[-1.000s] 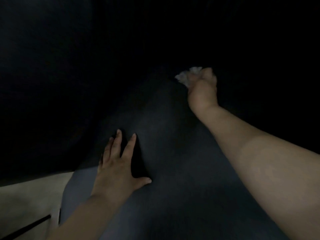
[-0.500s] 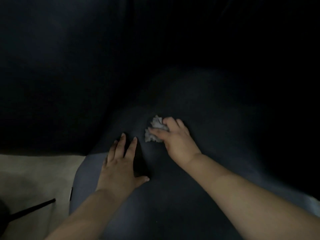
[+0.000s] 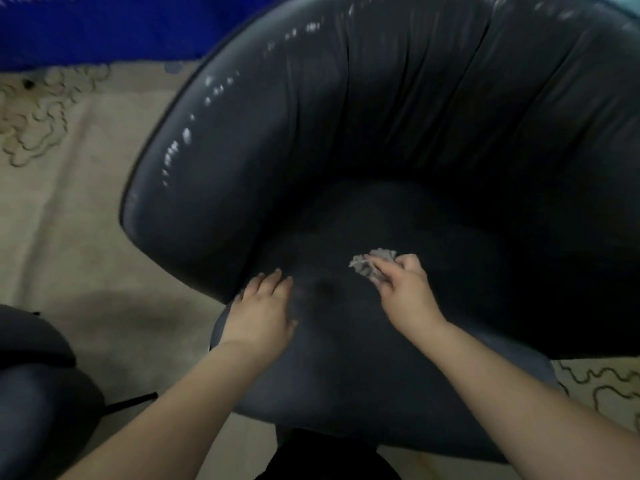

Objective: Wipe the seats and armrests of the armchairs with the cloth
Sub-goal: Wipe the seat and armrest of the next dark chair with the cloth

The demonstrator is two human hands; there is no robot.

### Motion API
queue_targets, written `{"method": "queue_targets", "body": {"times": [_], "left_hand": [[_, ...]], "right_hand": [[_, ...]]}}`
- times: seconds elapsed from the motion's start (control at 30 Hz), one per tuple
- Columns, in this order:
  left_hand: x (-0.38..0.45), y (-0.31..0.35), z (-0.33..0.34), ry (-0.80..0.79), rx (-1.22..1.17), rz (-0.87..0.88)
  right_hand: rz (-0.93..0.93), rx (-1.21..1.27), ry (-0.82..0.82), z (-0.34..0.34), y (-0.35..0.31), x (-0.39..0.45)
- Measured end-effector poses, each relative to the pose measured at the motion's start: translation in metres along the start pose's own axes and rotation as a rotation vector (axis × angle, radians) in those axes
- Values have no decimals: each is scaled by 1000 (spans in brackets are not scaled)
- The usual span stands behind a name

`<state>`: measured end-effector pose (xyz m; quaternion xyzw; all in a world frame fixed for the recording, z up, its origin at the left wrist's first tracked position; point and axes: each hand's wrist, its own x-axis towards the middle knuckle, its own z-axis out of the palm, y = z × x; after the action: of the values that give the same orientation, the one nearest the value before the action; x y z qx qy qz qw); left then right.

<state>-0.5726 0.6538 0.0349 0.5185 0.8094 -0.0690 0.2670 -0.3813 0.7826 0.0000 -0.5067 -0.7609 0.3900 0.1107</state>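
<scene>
A dark grey leather armchair (image 3: pixel 398 116) with a curved back and armrests fills most of the head view. Its seat cushion (image 3: pixel 339 358) lies below me. My right hand (image 3: pixel 408 292) grips a crumpled grey cloth (image 3: pixel 372 266) and presses it onto the middle of the seat. To the left, my left hand (image 3: pixel 265 310) rests flat on the seat with straight fingers, near the foot of the left armrest (image 3: pixel 180 209). Both forearms reach in from the bottom edge.
A beige patterned carpet (image 3: pixel 62 216) covers the floor to the left and at the lower right. Part of another dark chair (image 3: pixel 38 375) sits at the lower left. A blue surface (image 3: pixel 104 26) runs along the top left.
The view has brightened and pulled back, so the whole armchair shows. My right hand with the cloth came from the far back of the seat to its middle. My left hand stays flat.
</scene>
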Motion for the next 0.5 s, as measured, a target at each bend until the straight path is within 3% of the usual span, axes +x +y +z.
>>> {"method": "queue_targets", "body": {"times": [0.27,0.4,0.5], "left_hand": [[-41,-12,-91,338,-8,146],[-34,-48,-121,500,-22,187],[-18,-88,-139,537,-61,145]], "right_hand": [[42,366,81,-5,-90,-9],[35,435,91,14,-118,0],[50,449,142,36,-137,10]]}}
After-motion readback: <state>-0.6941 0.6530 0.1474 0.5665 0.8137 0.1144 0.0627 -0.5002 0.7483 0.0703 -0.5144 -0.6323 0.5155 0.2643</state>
